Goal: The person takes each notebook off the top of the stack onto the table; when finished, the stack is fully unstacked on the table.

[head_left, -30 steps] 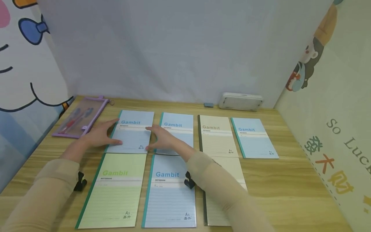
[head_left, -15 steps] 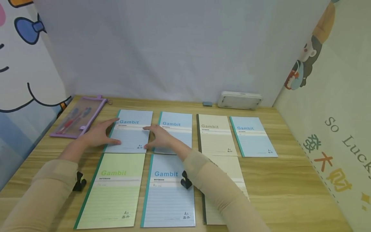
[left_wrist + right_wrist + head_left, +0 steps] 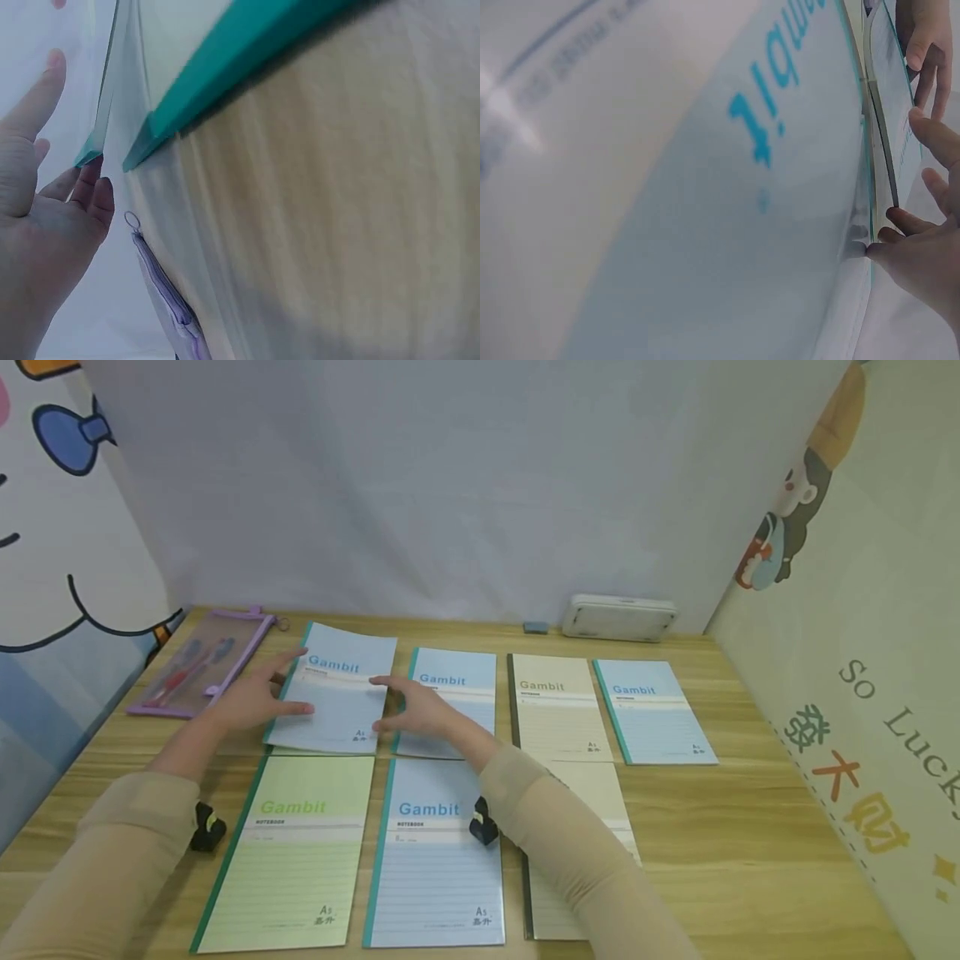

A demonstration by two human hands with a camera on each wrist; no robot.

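A light blue Gambit notebook (image 3: 341,693) with a teal spine is at the back left of the table, slightly raised and bowed. My left hand (image 3: 255,697) grips its spine side, thumb over the cover and fingers at the edge. In the left wrist view, those fingertips are under the teal spine (image 3: 90,154). From the opposite side my right hand (image 3: 420,708) holds the right edge, its fingers curling beneath it in the right wrist view. A green notebook (image 3: 311,852) lies directly in front, and a second blue notebook (image 3: 476,727) is partly behind my right hand.
Another blue notebook (image 3: 442,877) and a cream one (image 3: 555,910), partly under my right forearm, lie in front. Further right are a cream notebook (image 3: 558,718) and a blue one (image 3: 660,718). A purple-edged mesh pouch (image 3: 243,670) lies left; a white case (image 3: 618,618) and small grey-blue block (image 3: 536,627) stand behind.
The back-left blue notebook has risen off its spot, its cover now bowed, and both hands have moved up slightly with it. The other notebooks have stayed in place.
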